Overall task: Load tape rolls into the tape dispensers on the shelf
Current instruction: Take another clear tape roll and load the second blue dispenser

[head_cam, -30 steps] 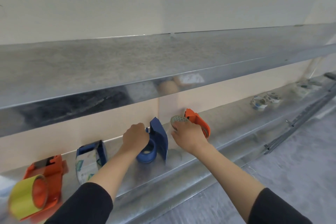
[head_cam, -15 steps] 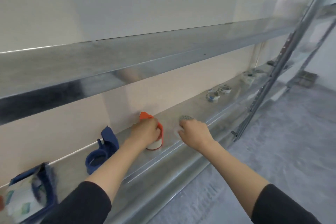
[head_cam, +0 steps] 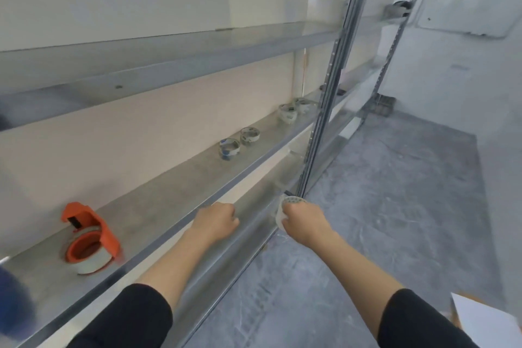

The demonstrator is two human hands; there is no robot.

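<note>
tape rolls of pale printed film [head_cam: 229,148] lie loose on the grey metal shelf [head_cam: 158,206], well to the right of the orange plastic tape dispenser [head_cam: 93,230]. a pair sits side by side, and more sit beyond them, near the slotted steel upright [head_cam: 324,110]. the dispenser lies on the shelf board with a white roll [head_cam: 90,264] already seated round its hub, so i judge that one loaded. left of it, at the frame edge, is a blue blur [head_cam: 11,305] (too smeared to name).

the left hand [head_cam: 216,220] hovers over the shelf's front lip, right of the dispenser and apart from it. its fingers are curled into a fist with nothing visible inside. the right hand [head_cam: 303,224] is further right again, out in front of the shelf. its fingers are wrapped round a small round pale object with a dotted face [head_cam: 292,202]. this looks like a roll, though i cannot tell for sure.

the step in hand looks like the change-over from a filled dispenser to the next one. the next move calls for an empty dispenser to take what the right hand carries, and none shows to the right of the orange one. failing that, it calls for a reach with the free left hand to the loose rolls on that side. seating a roll will likely need both hands, one steadying the body and one pressing the roll onto the hub.
</note>
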